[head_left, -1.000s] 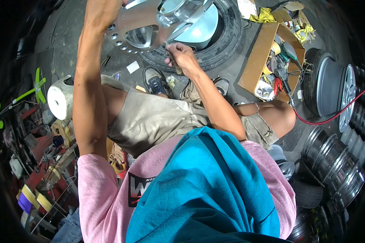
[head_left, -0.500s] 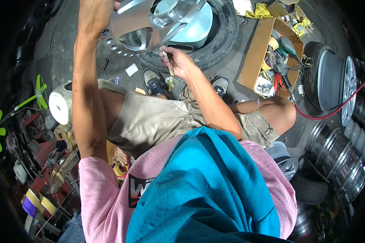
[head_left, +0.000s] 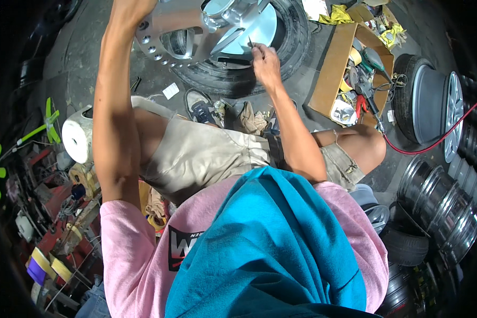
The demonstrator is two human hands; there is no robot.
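Left hand (head_left: 128,6) first: it grips the outer edge of the silver spoked alloy wheel rim (head_left: 183,26), fingers closed over the metal at the very top of the view, and that looks like a steadying hold, keeping the rim tipped up and still. The rim sits between the two hands, resting against the black rubber tyre (head_left: 281,50) lying flat on the floor just beyond the right hand. A tyre makes a soft cradle, which seems to be why the rim leans there.

Now the right hand (head_left: 265,59): fingertips pinched together on a small thin dark tool (head_left: 249,42), too slim to name for sure, its tip touching a spoke of the rim. The pinch looks like fine, careful control.

No bench here; everything lies on the grey concrete floor (head_left: 79,58). Out past the left hand's forearm, a white paper roll (head_left: 77,142) and green fan blades (head_left: 47,124) sit among clutter. Right of the right hand stands an open cardboard box of hand tools (head_left: 350,79), then a mounted wheel (head_left: 432,103), a red hose (head_left: 434,143) and stacked shiny steel rims (head_left: 442,204).
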